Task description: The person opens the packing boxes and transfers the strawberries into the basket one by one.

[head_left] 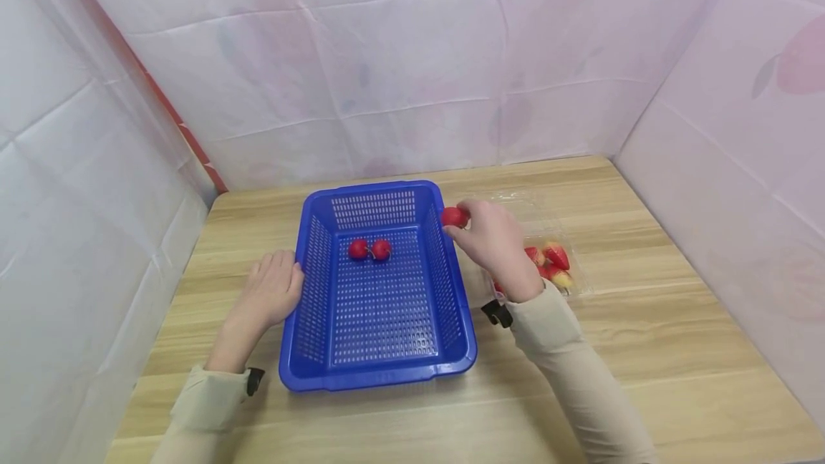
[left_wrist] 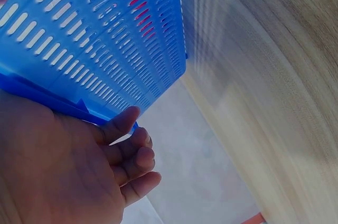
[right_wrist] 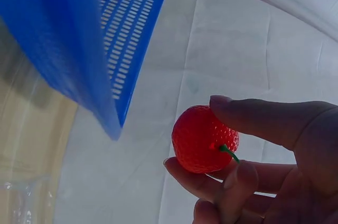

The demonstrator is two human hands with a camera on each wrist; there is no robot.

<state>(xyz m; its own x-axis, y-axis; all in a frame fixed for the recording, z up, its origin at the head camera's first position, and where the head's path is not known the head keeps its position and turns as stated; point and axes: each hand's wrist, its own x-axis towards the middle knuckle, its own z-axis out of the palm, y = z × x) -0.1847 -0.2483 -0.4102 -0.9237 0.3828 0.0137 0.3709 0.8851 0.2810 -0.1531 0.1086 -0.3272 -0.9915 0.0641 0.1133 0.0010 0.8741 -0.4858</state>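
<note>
My right hand [head_left: 493,238] pinches a round red fruit [right_wrist: 200,138] with dimpled skin and a thin green stem. The thumb lies on one side of it and the fingertips on the other. In the head view this fruit is right at the right rim of a blue perforated plastic basket [head_left: 380,378]. Two more red fruits, one on the left [head_left: 358,249] and one on the right [head_left: 381,249], lie side by side on the basket's floor. At the left rim, my left hand [head_left: 273,288] touches the basket, its fingers loosely bent below the rim in the left wrist view.
Right of the basket, partly behind my right hand, stands a clear plastic box [head_left: 576,274] with several red and yellowish strawberries [head_left: 556,255]. Its transparent lid [head_left: 522,203] is folded back. Pale printed cloth [head_left: 412,70] encloses the wooden table [head_left: 677,349] at the back and sides.
</note>
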